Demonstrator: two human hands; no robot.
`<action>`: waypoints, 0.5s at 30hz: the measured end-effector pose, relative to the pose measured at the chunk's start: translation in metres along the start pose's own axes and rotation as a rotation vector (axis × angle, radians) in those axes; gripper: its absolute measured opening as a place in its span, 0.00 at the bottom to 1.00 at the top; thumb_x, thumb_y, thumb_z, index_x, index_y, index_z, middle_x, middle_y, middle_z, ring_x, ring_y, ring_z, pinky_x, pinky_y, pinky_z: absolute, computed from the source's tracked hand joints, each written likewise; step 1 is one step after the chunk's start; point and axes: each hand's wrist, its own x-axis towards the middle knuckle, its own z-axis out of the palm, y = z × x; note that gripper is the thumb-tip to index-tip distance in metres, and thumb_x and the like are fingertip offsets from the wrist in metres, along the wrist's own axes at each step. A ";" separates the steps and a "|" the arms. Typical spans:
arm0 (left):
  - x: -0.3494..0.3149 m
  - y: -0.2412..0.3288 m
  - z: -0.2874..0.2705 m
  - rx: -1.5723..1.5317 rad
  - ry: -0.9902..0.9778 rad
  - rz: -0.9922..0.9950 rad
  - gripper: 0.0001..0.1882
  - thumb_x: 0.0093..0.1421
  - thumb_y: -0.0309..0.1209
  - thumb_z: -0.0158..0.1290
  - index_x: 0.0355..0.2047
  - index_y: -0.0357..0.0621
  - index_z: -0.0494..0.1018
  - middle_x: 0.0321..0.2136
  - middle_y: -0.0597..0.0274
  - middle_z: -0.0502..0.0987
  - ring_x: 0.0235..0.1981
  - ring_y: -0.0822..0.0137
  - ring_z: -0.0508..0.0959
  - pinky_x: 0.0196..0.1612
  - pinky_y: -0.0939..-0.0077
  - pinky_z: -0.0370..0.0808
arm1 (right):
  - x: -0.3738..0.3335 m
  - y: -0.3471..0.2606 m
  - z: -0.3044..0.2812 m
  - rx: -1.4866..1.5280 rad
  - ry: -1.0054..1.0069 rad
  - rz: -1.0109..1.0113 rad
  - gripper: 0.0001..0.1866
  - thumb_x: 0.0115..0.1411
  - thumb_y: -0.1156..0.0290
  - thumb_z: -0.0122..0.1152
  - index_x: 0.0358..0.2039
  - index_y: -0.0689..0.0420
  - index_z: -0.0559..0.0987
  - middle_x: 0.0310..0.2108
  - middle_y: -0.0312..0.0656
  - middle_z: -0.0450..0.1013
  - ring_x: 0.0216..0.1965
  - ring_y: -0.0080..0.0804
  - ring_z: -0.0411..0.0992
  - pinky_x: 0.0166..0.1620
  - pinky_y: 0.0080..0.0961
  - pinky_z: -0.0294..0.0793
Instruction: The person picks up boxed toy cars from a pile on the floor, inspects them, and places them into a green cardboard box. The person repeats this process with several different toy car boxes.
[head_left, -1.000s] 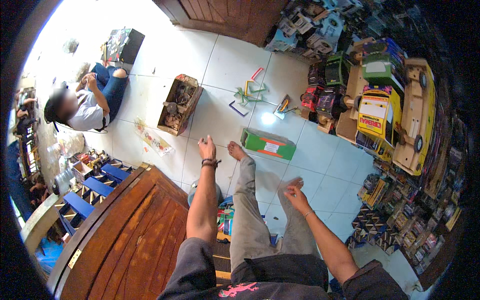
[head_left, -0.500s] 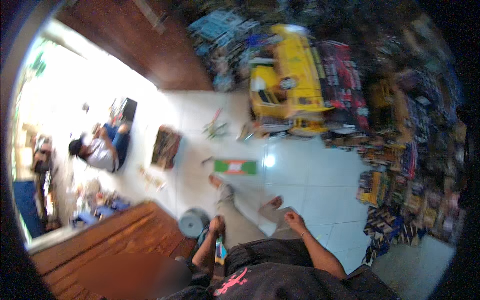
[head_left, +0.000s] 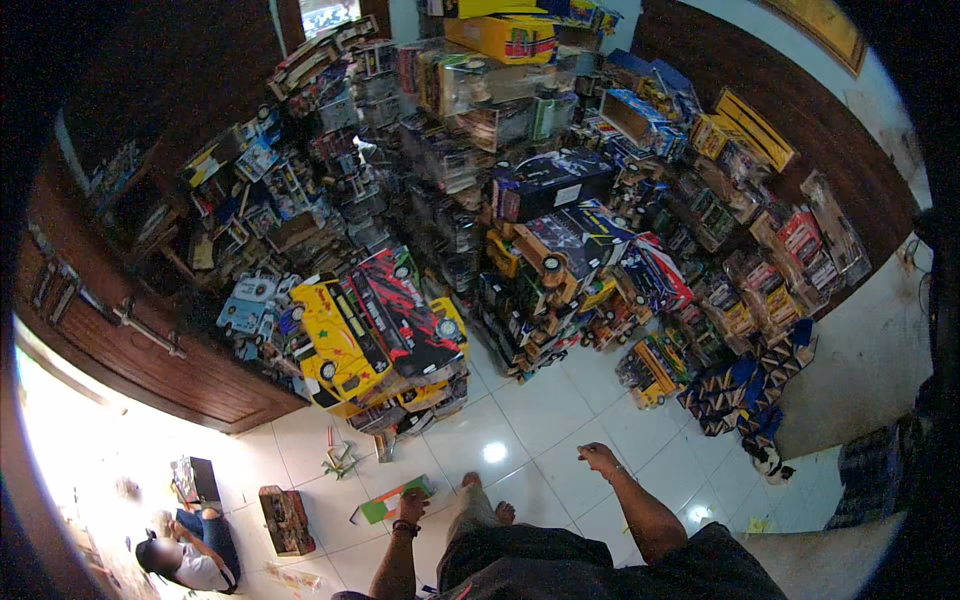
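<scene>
1. Green-and-orange block [head_left: 376, 512] lies on the tiled floor [head_left: 530, 415], at the near side of the scene, left of the middle and ahead of the person's feet.
2. Left hand [head_left: 411, 506], with a dark band at the wrist, overlaps the right part of the block in the view; whether it touches the block, or hangs above it, I cannot tell. Its grip is too small to read as open or closed.
3. Right hand [head_left: 600, 458] hangs above the floor, well apart from the block, a thin bracelet at its wrist. Its grip is loose, fingers slightly bent and parted, holding nothing visible.
4. Just beyond the block, to the left, lie narrow coloured strips [head_left: 340, 463]. Farther left stands an open wooden box [head_left: 293, 549] with small pieces inside.
5. At the near left, another person [head_left: 195, 562] sits beside a dark box [head_left: 197, 478].
6. Farther off, left of the middle, a yellow toy truck [head_left: 335, 335] stands beside a black-and-red toy vehicle [head_left: 400, 310].
7. To the right, dark blue pieces with pale triangles [head_left: 745, 385] lie piled near more toy vehicles.
</scene>
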 end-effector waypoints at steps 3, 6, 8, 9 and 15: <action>0.019 0.023 0.041 0.143 -0.106 -0.229 0.17 0.57 0.34 0.53 0.46 0.43 0.71 0.40 0.60 0.77 0.39 0.64 0.77 0.33 0.67 0.75 | 0.015 -0.046 -0.009 0.074 -0.069 -0.011 0.21 0.58 0.52 0.59 0.42 0.55 0.74 0.38 0.37 0.75 0.41 0.25 0.71 0.40 0.33 0.71; 0.033 0.049 0.088 0.641 -0.381 -0.073 0.23 0.56 0.35 0.55 0.51 0.43 0.68 0.47 0.59 0.74 0.48 0.63 0.74 0.43 0.64 0.73 | 0.042 -0.090 -0.022 -0.006 -0.093 -0.171 0.20 0.58 0.51 0.59 0.41 0.53 0.75 0.35 0.36 0.76 0.38 0.22 0.70 0.40 0.28 0.70; 0.053 0.075 0.125 0.824 -0.505 0.005 0.24 0.57 0.37 0.53 0.53 0.41 0.66 0.48 0.57 0.73 0.50 0.62 0.72 0.47 0.64 0.69 | 0.064 -0.119 -0.037 -0.052 -0.072 -0.219 0.19 0.59 0.51 0.58 0.41 0.53 0.75 0.36 0.36 0.76 0.39 0.24 0.70 0.41 0.31 0.70; 0.063 0.092 0.143 0.913 -0.567 0.045 0.25 0.58 0.39 0.53 0.54 0.40 0.65 0.49 0.56 0.73 0.50 0.62 0.72 0.49 0.65 0.68 | 0.072 -0.129 -0.043 -0.095 -0.002 -0.175 0.20 0.59 0.51 0.58 0.41 0.54 0.75 0.37 0.37 0.76 0.40 0.25 0.71 0.42 0.33 0.70; 0.107 0.238 0.259 1.004 -0.880 0.347 0.32 0.63 0.46 0.48 0.59 0.35 0.58 0.52 0.50 0.70 0.55 0.60 0.68 0.61 0.66 0.58 | 0.117 -0.137 -0.079 0.248 -0.169 -0.092 0.25 0.58 0.49 0.58 0.49 0.53 0.73 0.44 0.39 0.75 0.49 0.31 0.70 0.47 0.41 0.66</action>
